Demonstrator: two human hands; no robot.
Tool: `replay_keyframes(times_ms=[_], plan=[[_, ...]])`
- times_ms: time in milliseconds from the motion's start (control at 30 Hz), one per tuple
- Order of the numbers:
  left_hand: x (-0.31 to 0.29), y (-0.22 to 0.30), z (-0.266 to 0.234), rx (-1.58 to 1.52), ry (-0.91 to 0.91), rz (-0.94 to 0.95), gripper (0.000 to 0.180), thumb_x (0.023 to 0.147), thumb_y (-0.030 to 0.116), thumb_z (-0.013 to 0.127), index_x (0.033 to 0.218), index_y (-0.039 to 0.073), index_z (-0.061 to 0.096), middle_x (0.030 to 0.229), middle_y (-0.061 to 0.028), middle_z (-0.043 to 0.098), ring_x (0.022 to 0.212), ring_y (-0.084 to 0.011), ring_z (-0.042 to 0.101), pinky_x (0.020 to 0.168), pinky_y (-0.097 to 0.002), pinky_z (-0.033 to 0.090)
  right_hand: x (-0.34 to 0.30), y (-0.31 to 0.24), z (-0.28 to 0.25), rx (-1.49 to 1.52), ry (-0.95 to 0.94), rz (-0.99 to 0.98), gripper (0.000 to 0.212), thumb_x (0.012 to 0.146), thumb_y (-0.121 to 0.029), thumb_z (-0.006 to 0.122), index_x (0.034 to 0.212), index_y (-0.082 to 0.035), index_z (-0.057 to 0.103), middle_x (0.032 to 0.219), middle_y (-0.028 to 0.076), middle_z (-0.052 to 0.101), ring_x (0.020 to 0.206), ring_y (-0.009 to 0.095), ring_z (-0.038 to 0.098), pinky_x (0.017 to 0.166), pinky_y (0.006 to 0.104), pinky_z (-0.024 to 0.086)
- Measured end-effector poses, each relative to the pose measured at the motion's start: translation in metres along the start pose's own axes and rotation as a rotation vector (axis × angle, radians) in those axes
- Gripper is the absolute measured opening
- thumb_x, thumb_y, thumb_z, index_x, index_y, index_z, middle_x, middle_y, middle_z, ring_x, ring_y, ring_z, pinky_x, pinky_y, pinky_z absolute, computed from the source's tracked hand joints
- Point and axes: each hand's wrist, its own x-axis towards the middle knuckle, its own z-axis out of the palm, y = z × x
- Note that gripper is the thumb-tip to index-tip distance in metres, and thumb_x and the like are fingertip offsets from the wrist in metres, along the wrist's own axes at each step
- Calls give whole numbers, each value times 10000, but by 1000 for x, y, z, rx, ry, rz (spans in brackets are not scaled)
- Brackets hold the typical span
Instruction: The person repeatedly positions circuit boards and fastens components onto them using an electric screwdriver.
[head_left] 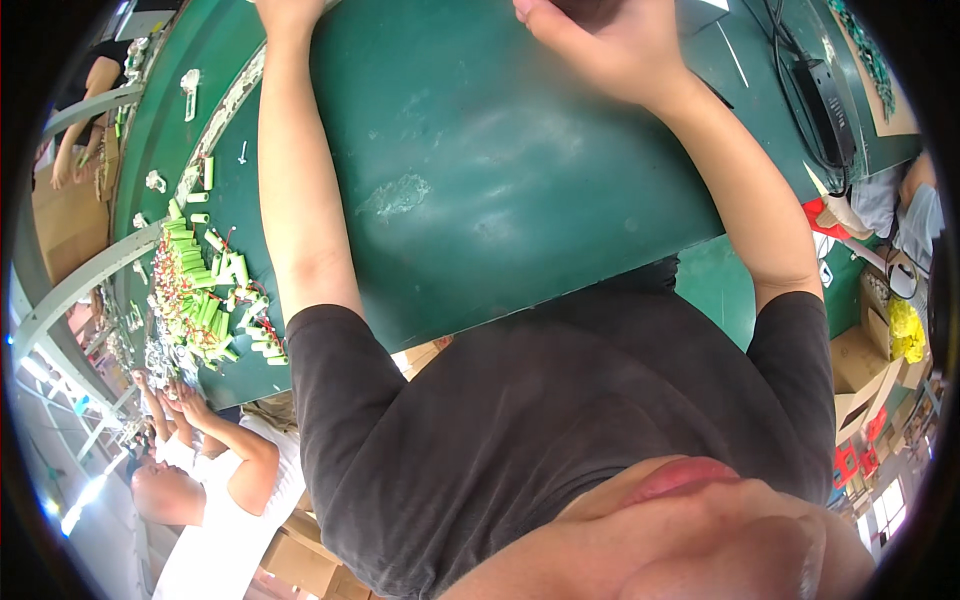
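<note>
Dark object (588,9) at right hand (628,48); left hand (290,12) apart

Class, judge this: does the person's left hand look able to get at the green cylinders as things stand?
Probably yes: the green cylinders lie piled beside the left arm, and nothing visible bars the left hand, partly cut off above.

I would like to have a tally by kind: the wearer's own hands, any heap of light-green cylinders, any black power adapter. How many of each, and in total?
Own left hand and right hand: 2
Heap of light-green cylinders: 1 (single pieces overlap too much to count)
Black power adapter: 1
Total: 4
</note>
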Motion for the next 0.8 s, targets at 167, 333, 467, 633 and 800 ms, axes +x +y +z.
replay_keyframes(times_ms=[167,333,467,633,800], plan=[[27,-46,31,1279,-5,781,496,938,209,659,1387,18,574,1407,-242,595,1307,-419,558,1112,-455,428,2,-9,11,85,12,52,548,897,117,644,1353,-20,372,1185,108,564,951,130,625,818,276,516],[16,-44,65,1201,-24,739,213,941,133,638,1048,-9,754,1184,-218,709,1054,-358,706,943,-410,540,0,3,1,116,44,-24,485,908,102,648,1312,1,401,1125,92,588,935,122,627,832,277,511],[9,-43,59,1108,171,559,132,897,58,692,1000,4,754,953,-166,743,830,-255,741,750,-336,566,2,13,-3,306,50,-114,399,934,52,662,1260,14,435,1071,83,606,880,116,625,814,267,507],[9,-31,29,1260,163,745,98,885,64,707,955,6,744,933,-190,733,887,-338,719,813,-404,553,1,-10,5,136,37,7,345,959,33,647,1239,5,447,1021,83,622,821,110,626,755,263,512],[-7,4,61,1295,159,783,106,877,9,654,948,0,732,914,-190,733,876,-352,718,805,-419,553,-3,-11,4,40,218,12,299,951,33,665,1184,-2,480,940,71,647,628,94,599,554,234,481]])
